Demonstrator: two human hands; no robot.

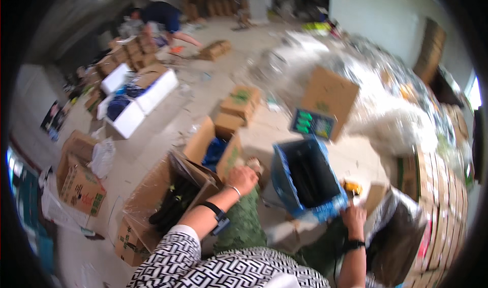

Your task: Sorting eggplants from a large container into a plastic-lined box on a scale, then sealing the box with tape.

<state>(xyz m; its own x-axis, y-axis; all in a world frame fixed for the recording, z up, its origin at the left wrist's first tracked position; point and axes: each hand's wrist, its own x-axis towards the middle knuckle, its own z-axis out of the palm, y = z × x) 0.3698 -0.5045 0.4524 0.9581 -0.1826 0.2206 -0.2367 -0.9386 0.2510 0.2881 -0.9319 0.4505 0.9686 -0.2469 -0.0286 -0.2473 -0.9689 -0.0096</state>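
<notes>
My left hand (242, 180), its fingers curled, is just beside an open cardboard box (196, 140) with blue plastic inside; what it holds, if anything, is unclear. Below it is my camouflage-clad leg (244, 222). My right hand (354, 217) has bent fingers at the lower right corner of a blue plastic liner (284, 171) in an open container with dark contents; its grip is blurred. A plastic-wrapped carton (145, 191) holding dark items stands left of my left arm. A small yellow object (353, 188) lies just beyond my right hand.
White foam boxes (147, 105) with blue contents and another person (161, 16) are back left. A torn carton (81, 191) is left. An upright cardboard panel (328, 89), piled plastic bundles (391, 120) and stacked cartons (439, 206) are right.
</notes>
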